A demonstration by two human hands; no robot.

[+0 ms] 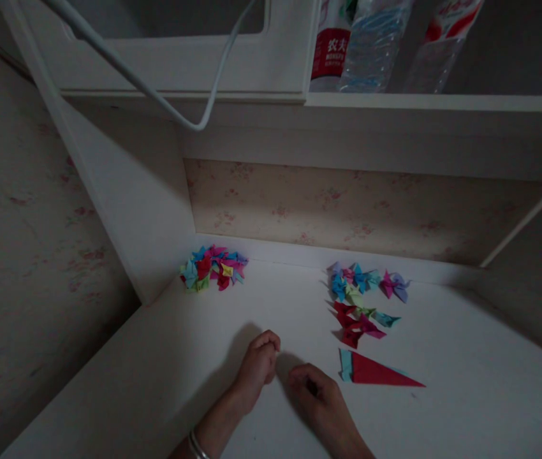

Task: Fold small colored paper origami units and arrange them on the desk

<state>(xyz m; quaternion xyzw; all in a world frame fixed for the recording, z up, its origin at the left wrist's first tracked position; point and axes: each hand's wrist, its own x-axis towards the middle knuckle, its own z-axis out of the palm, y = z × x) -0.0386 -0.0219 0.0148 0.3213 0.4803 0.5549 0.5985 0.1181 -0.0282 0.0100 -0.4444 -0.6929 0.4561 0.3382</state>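
Observation:
My left hand (257, 368) is closed above the white desk, fingers curled into the palm; a bracelet circles its wrist. To its right, my right hand (316, 390) is curled with thumb and fingers drawn together around a small gap. A narrow space separates the two hands. I cannot make out anything in either one. Beside my right hand lies a long, pointed stack of folded paper (380, 371), red over light blue. Beyond it sits a loose group of small folded paper figures (354, 306) in several colours. A denser pile of similar folded paper figures (213, 266) lies at the back left.
The white desk (156, 382) meets a side panel (137, 191) on the left and a papered back wall (328, 210). Overhead runs a shelf (443, 102) with plastic bottles (376, 48). A white cable (156, 95) hangs down in front of the cabinet.

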